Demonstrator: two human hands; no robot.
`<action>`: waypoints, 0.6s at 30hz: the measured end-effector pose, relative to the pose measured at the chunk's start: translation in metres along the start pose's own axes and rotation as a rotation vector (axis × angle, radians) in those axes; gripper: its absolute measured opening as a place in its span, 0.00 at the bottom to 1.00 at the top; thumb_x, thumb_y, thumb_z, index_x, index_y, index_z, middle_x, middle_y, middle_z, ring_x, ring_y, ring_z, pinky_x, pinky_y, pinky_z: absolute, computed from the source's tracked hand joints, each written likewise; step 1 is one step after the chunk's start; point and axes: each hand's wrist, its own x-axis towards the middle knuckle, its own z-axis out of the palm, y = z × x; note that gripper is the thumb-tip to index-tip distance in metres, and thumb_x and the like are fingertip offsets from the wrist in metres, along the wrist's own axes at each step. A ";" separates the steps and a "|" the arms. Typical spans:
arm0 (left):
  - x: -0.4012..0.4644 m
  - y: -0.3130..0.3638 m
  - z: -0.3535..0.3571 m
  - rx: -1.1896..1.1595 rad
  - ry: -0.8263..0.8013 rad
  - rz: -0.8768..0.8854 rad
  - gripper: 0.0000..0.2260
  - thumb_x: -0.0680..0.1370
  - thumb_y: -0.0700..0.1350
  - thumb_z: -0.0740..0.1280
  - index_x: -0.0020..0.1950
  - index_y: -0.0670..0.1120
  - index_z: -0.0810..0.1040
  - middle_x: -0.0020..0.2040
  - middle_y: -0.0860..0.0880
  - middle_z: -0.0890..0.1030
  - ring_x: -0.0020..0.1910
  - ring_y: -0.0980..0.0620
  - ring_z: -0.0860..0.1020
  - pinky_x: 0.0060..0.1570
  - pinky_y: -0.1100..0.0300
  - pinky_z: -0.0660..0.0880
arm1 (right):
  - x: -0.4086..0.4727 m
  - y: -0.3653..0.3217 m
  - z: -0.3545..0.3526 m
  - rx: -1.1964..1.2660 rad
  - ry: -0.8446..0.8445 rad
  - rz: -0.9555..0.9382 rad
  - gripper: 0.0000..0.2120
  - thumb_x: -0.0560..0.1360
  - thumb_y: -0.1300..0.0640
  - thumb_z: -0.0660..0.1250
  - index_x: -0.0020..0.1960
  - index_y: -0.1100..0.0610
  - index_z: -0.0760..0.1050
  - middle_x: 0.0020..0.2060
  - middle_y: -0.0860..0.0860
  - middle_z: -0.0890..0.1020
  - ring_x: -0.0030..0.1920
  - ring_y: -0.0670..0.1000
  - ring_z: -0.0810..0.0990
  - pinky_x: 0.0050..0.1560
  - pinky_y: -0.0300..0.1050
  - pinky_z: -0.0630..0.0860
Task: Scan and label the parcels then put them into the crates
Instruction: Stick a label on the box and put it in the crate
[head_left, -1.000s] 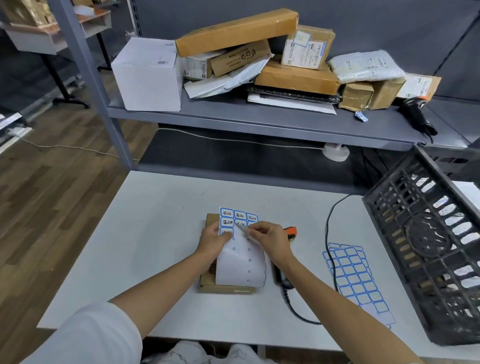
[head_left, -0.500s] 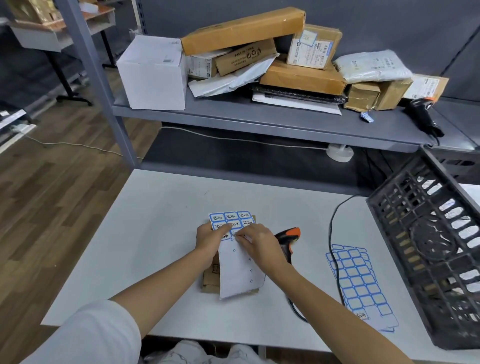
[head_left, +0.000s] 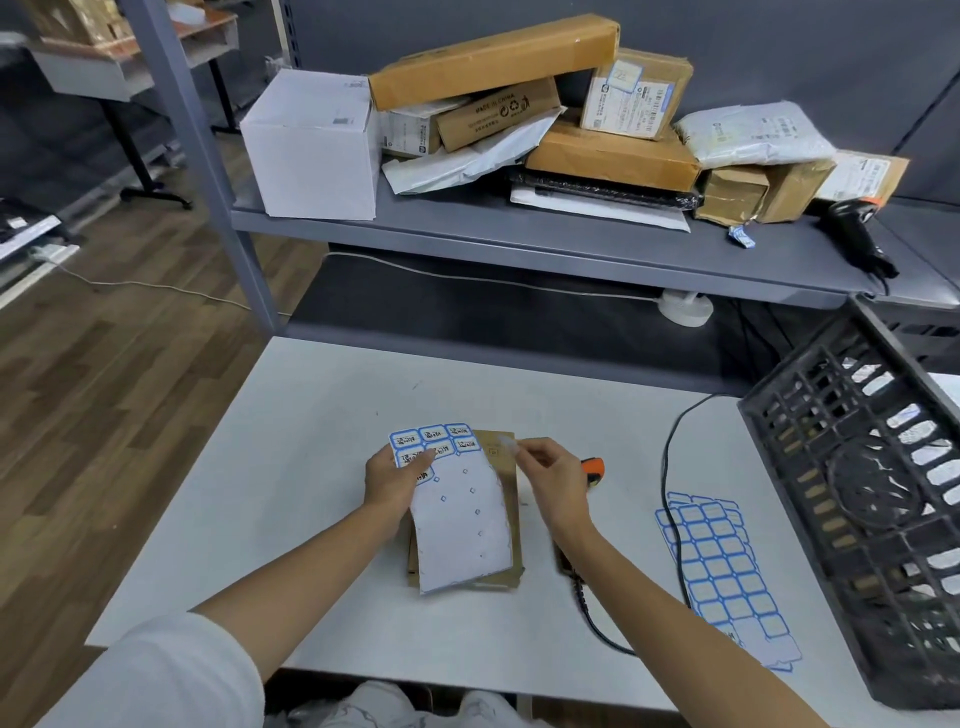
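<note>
A flat brown cardboard parcel (head_left: 506, 525) lies on the white table (head_left: 291, 467) in front of me. My left hand (head_left: 395, 475) holds a label sheet (head_left: 462, 519) over it, thumb on the printed blue-framed stickers at the sheet's top. My right hand (head_left: 545, 473) pinches a single peeled sticker (head_left: 506, 446) just above the parcel's far end. An orange and black scanner (head_left: 594, 469) lies mostly hidden behind my right hand, its cable trailing toward me.
A black slatted crate (head_left: 852, 499) stands tilted at the right table edge. A blank label sheet (head_left: 722, 566) lies beside it. On the grey shelf (head_left: 519, 234) behind sit several boxes and mailers, plus a second black scanner (head_left: 857, 234).
My right hand has pulled a sticker off the sheet and moved right, away from it. The left hand still holds the sheet, now shifted slightly left of the parcel.
</note>
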 end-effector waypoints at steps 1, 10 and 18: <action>0.001 0.000 -0.005 -0.004 0.014 -0.007 0.09 0.75 0.37 0.70 0.54 0.40 0.78 0.49 0.43 0.81 0.37 0.54 0.78 0.33 0.64 0.74 | 0.001 0.004 -0.003 -0.020 0.003 0.007 0.10 0.74 0.51 0.71 0.46 0.58 0.81 0.40 0.48 0.84 0.42 0.45 0.80 0.42 0.33 0.74; 0.007 -0.005 -0.046 0.050 -0.050 -0.102 0.11 0.74 0.36 0.70 0.57 0.42 0.77 0.51 0.42 0.81 0.44 0.45 0.79 0.38 0.60 0.75 | -0.005 0.041 0.003 -0.735 -0.185 -0.238 0.07 0.78 0.55 0.63 0.50 0.56 0.79 0.45 0.50 0.81 0.47 0.51 0.77 0.48 0.46 0.74; 0.000 -0.013 -0.053 0.050 -0.043 -0.103 0.10 0.75 0.37 0.69 0.55 0.43 0.77 0.51 0.43 0.81 0.45 0.45 0.80 0.43 0.58 0.76 | -0.002 0.062 0.025 -1.047 -0.164 -0.551 0.06 0.67 0.59 0.74 0.36 0.56 0.78 0.29 0.50 0.77 0.30 0.54 0.77 0.27 0.44 0.72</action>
